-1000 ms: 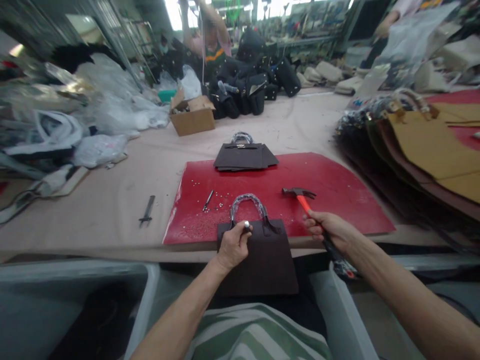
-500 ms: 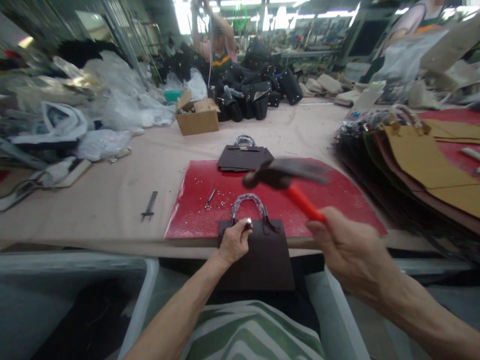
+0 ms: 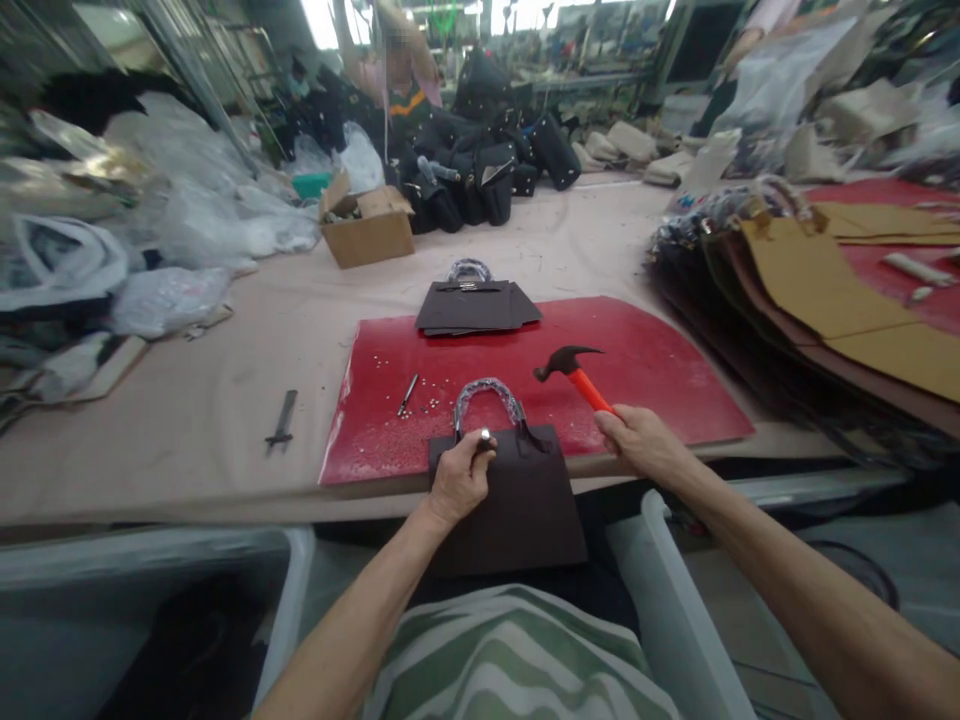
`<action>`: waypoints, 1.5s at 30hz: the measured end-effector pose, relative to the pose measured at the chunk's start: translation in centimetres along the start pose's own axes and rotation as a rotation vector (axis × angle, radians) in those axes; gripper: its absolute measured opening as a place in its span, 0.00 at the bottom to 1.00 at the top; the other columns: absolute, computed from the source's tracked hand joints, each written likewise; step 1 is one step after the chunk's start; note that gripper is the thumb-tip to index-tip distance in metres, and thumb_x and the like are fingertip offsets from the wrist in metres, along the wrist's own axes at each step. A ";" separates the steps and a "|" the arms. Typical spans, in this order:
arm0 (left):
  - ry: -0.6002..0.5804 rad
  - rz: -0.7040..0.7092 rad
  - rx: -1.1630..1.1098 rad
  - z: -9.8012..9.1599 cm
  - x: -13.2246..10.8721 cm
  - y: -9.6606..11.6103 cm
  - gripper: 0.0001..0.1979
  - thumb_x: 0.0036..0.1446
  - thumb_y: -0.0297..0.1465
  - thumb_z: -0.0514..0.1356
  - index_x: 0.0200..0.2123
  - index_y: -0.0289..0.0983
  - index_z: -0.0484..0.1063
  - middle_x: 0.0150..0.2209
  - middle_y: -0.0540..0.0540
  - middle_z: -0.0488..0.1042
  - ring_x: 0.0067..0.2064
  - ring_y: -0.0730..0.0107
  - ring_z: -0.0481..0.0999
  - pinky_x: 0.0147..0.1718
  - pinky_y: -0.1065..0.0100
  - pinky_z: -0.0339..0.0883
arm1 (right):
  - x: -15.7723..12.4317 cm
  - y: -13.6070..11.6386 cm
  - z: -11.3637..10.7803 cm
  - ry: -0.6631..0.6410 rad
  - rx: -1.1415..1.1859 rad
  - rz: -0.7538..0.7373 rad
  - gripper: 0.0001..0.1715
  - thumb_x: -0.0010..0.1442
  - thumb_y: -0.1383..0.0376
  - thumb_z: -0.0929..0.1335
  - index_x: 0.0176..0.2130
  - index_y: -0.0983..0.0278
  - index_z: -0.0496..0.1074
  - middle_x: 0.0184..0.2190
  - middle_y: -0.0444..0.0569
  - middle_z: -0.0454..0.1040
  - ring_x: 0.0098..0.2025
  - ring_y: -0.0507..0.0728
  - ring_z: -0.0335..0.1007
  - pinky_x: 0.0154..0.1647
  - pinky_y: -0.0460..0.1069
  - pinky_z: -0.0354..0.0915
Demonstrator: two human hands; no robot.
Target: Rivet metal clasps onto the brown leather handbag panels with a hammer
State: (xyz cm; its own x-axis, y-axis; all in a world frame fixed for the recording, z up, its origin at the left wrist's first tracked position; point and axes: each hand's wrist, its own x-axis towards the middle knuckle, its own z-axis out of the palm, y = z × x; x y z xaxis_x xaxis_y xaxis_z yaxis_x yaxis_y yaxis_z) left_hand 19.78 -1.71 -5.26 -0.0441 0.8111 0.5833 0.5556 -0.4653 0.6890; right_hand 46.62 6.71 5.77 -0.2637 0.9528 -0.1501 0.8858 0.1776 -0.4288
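Note:
A dark brown bag [image 3: 517,500] hangs over the table's near edge, its wrapped handle [image 3: 486,398] lying on the red mat [image 3: 645,370]. My left hand [image 3: 459,478] is closed round a small metal punch [image 3: 485,436] that stands upright on the bag's top edge. My right hand [image 3: 639,442] grips the orange handle of a hammer [image 3: 571,366], whose dark head hovers low over the mat, right of the bag handle.
A stack of finished brown bags [image 3: 474,304] lies at the mat's far edge. Small rivets and a metal pin [image 3: 409,393] are scattered on the mat's left. A black tool [image 3: 281,420] lies on the beige table. Stacked leather and card pieces [image 3: 810,300] fill the right; a cardboard box [image 3: 367,230] sits behind.
My right hand raised the hammer high half a second ago and has brought it down again to just above the mat. My left hand stayed on the punch.

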 end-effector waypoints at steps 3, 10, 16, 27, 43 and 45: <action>0.000 -0.006 0.002 -0.3 0.0 0.2 0.08 0.65 0.27 0.56 0.46 0.38 0.71 0.40 0.44 0.81 0.41 0.67 0.83 0.44 0.69 0.77 | 1.7 1.2 1.5 0.061 -0.065 0.054 0.16 0.66 0.60 0.59 0.33 0.65 0.70 0.30 0.56 0.74 0.31 0.59 0.69 0.32 0.50 0.58; -0.036 -0.019 0.066 -1.3 0.2 0.8 0.08 0.65 0.27 0.57 0.46 0.37 0.74 0.40 0.44 0.81 0.41 0.67 0.82 0.43 0.68 0.77 | 0.2 -2.4 5.4 0.255 -0.080 -0.515 0.25 0.61 0.61 0.70 0.56 0.65 0.71 0.58 0.61 0.68 0.58 0.68 0.63 0.58 0.61 0.59; -0.032 -0.014 0.090 -1.3 0.1 0.9 0.08 0.65 0.25 0.57 0.45 0.37 0.74 0.40 0.45 0.81 0.41 0.68 0.82 0.44 0.69 0.76 | 0.1 -4.6 10.0 0.151 -0.037 -0.502 0.33 0.57 0.54 0.75 0.59 0.62 0.72 0.66 0.62 0.60 0.64 0.71 0.56 0.63 0.66 0.54; 0.019 0.006 0.112 -1.2 -0.4 1.1 0.09 0.64 0.24 0.58 0.47 0.36 0.73 0.42 0.44 0.81 0.44 0.67 0.82 0.46 0.68 0.77 | 0.3 -4.1 10.7 0.115 -0.057 -0.480 0.42 0.50 0.54 0.79 0.61 0.58 0.71 0.69 0.60 0.57 0.67 0.72 0.53 0.67 0.70 0.47; 0.017 0.034 0.098 -1.0 -0.1 1.2 0.08 0.63 0.22 0.58 0.43 0.37 0.74 0.42 0.45 0.83 0.45 0.67 0.83 0.47 0.67 0.79 | 0.4 -4.4 10.9 0.120 -0.022 -0.446 0.41 0.49 0.56 0.79 0.60 0.57 0.71 0.69 0.57 0.57 0.67 0.72 0.54 0.68 0.70 0.47; 0.014 0.025 0.110 -0.9 -0.1 1.3 0.08 0.64 0.23 0.58 0.43 0.37 0.74 0.41 0.45 0.83 0.44 0.66 0.83 0.47 0.66 0.79 | 0.4 -4.4 10.8 0.122 -0.022 -0.449 0.41 0.49 0.55 0.79 0.60 0.57 0.72 0.69 0.57 0.57 0.67 0.72 0.54 0.68 0.70 0.47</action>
State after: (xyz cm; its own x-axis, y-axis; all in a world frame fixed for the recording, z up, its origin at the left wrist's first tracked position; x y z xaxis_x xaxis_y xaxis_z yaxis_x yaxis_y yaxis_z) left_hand 19.74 -2.67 -4.04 -0.0399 0.7944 0.6061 0.6447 -0.4430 0.6230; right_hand 38.50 3.68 -2.08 -0.5772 0.8023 0.1523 0.7025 0.5829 -0.4083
